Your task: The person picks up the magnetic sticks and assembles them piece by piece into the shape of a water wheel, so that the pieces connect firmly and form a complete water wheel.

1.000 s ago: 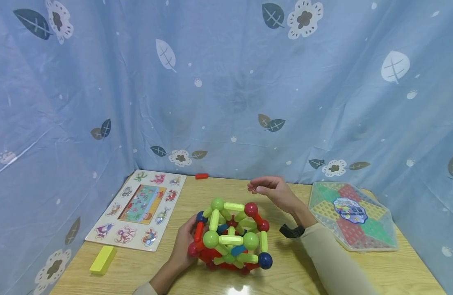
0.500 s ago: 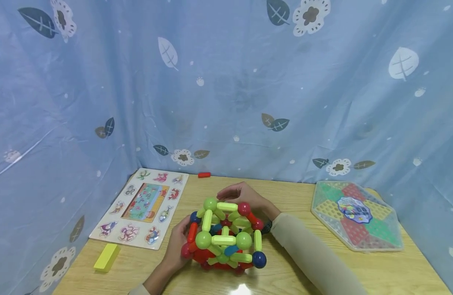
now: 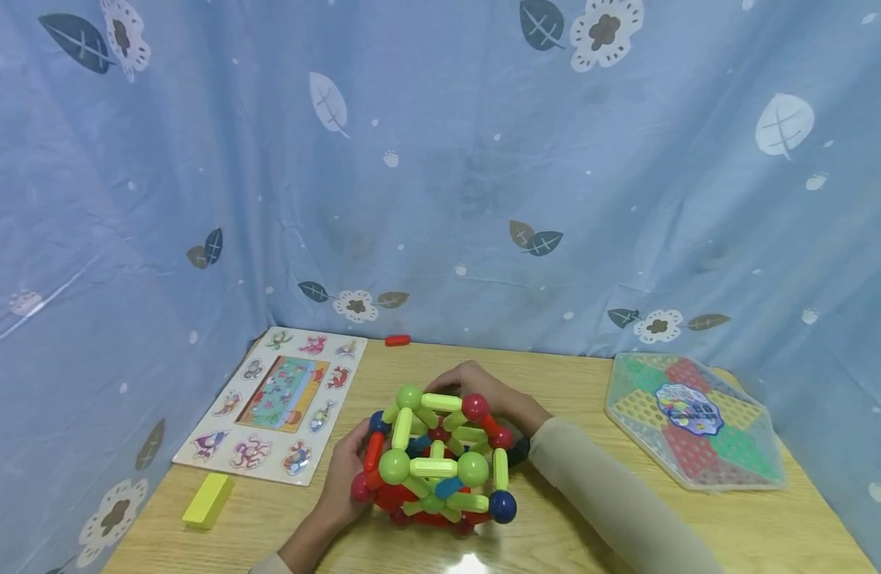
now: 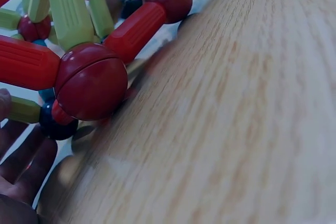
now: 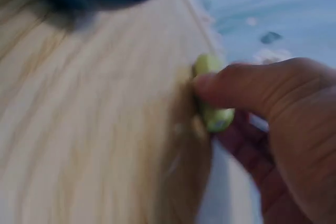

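Note:
A ball-and-rod magnetic construction (image 3: 434,469), with green, red and blue balls joined by yellow-green, red and blue rods, stands on the table at the front middle. My left hand (image 3: 343,478) holds its left side; in the left wrist view a fingertip (image 4: 4,103) touches a yellow-green rod beside a dark blue ball (image 4: 58,121). Behind the construction is my right hand (image 3: 476,387), its fingers partly hidden in the head view. The right wrist view shows it pinching a loose yellow-green magnetic rod (image 5: 218,119) between thumb and fingers, close to the tabletop.
A sea-animal puzzle board (image 3: 210,446) lies at the left, with a yellow block (image 3: 208,501) in front of it. One red rod (image 3: 397,340) rests by the back edge. To the right lies a hexagonal board-game box (image 3: 734,402). Patterned blue curtains (image 3: 440,183) surround the table.
My right hand has moved left and down, from the construction's far right to just behind it, and its fingers now sit lower. The left hand keeps its hold on the construction.

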`<control>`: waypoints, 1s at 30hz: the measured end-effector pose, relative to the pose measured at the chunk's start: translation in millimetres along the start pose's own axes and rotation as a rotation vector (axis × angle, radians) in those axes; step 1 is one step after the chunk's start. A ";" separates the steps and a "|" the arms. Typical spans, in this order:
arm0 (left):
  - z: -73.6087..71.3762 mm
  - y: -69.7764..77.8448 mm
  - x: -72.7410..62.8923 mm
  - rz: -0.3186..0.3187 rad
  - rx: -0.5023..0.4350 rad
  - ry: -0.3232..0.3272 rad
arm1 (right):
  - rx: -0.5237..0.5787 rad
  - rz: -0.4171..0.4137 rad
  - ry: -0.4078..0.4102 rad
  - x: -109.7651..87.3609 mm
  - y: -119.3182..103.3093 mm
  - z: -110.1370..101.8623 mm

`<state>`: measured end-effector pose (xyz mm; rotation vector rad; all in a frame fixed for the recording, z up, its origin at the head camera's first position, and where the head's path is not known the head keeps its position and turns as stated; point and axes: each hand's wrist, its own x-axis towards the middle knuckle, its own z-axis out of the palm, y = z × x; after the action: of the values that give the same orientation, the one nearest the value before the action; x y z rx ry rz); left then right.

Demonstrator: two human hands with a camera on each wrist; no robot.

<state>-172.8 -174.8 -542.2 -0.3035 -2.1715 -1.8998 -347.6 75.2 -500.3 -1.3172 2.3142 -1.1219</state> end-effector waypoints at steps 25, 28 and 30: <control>8.7 2.5 -2.5 0.043 0.070 0.055 | 0.575 -0.184 0.329 -179.3 -114.4 19.3; 11.4 3.4 -1.7 0.034 0.073 0.066 | 0.561 -0.202 0.353 -182.1 -117.7 34.0; 13.1 4.2 -0.7 0.032 0.079 0.073 | 0.536 -0.212 0.384 -182.8 -116.6 40.0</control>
<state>-171.3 -161.3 -540.1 -0.2485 -2.1744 -1.7743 -151.0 170.0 -469.8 -1.2277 1.9003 -2.0409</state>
